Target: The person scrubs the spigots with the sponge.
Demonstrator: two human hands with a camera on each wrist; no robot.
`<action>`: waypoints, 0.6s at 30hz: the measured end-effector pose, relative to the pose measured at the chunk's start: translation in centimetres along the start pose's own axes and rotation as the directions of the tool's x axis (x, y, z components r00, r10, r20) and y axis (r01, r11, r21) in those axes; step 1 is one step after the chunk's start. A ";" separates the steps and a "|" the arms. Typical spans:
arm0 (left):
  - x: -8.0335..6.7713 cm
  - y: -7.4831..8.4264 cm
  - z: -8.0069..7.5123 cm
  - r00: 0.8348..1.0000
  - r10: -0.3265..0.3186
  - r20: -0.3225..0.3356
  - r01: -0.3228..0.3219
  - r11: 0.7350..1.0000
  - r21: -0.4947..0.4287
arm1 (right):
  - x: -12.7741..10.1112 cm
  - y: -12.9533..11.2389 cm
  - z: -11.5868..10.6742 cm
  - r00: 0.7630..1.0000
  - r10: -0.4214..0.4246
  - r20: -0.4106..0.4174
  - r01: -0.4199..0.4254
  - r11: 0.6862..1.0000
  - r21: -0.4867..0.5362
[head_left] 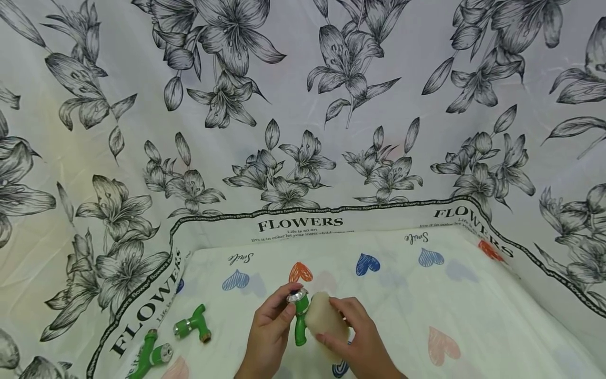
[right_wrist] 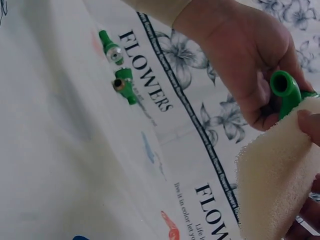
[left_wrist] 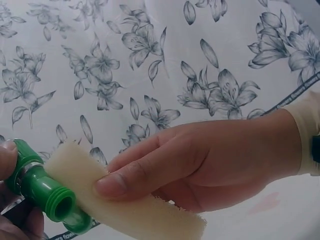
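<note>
The left hand (head_left: 270, 329) grips a green plastic tap (head_left: 300, 318) with a ribbed metal collar and an open round end, held above the heart-printed cloth (head_left: 426, 316). The right hand (head_left: 360, 337) pinches a porous cream sponge (head_left: 324, 321) flat against the tap. Two more green taps (head_left: 191, 326) lie well left.

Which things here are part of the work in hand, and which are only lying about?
In use:
- green tap fitting, held by left hand
- sponge, pressed against it by right hand

Lying about:
- two more green fittings
- heart-print cloth
</note>
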State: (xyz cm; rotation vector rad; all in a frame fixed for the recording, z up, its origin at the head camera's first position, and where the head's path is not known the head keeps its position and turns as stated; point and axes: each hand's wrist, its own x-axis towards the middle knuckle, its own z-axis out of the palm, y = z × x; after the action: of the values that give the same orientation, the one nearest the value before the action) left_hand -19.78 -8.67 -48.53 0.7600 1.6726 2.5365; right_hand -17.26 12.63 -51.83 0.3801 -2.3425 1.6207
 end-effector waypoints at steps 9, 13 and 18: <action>0.1 0.2 0.6 0.998 -0.035 -0.055 0.038 0.998 0.045 | 0.8 0.3 -0.7 0.990 0.135 -0.031 -0.136 0.990 -0.023; 0.2 0.0 0.6 0.993 -0.067 -0.100 0.074 0.995 0.071 | 0.7 0.1 -0.4 0.985 0.171 0.021 -0.171 0.985 0.020; 0.3 -0.4 0.3 0.991 -0.072 -0.115 0.085 0.989 0.119 | 0.4 -0.1 -0.2 0.986 0.122 0.112 -0.131 0.988 0.076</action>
State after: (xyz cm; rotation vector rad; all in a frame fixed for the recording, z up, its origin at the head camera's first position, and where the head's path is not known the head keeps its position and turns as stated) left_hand -20.01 -8.20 -48.67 0.5556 1.8682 2.4840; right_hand -17.57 12.75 -51.53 0.3498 -2.4274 1.8032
